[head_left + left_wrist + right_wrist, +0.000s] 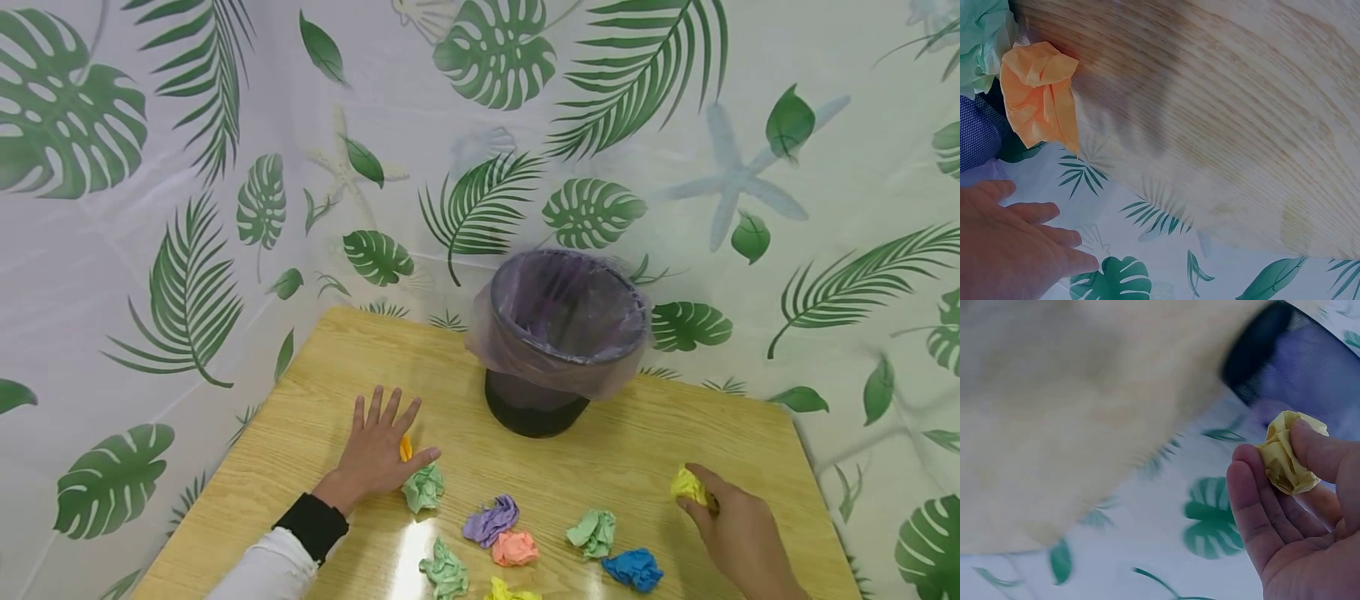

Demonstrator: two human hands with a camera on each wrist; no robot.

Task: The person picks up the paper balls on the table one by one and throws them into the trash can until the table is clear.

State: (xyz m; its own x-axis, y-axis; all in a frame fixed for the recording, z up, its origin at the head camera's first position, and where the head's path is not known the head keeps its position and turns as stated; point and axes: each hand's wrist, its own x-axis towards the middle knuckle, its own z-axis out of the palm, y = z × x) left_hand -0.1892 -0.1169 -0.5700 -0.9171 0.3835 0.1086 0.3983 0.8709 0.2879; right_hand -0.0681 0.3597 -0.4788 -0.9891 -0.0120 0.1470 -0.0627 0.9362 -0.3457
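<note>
My right hand [742, 529] pinches a crumpled yellow paper ball [686, 487] between thumb and fingers, at the right of the table; the right wrist view shows the same yellow ball [1288, 453] up close. My left hand [378, 450] has its fingers spread, over the left part of the table. Beside its thumb are an orange paper ball [1041, 97], partly hidden in the head view, and a light green paper ball [424, 487]. Toward the front lie purple [491, 521], pink [515, 549], blue [633, 569], yellow [512, 591] and two more green paper balls [592, 533].
A dark mesh waste bin [536, 404] with a translucent purple liner [480, 333] stands at the table's back edge. The wooden table [315, 375] meets a leaf-printed white sheet [300, 217] behind and on the left.
</note>
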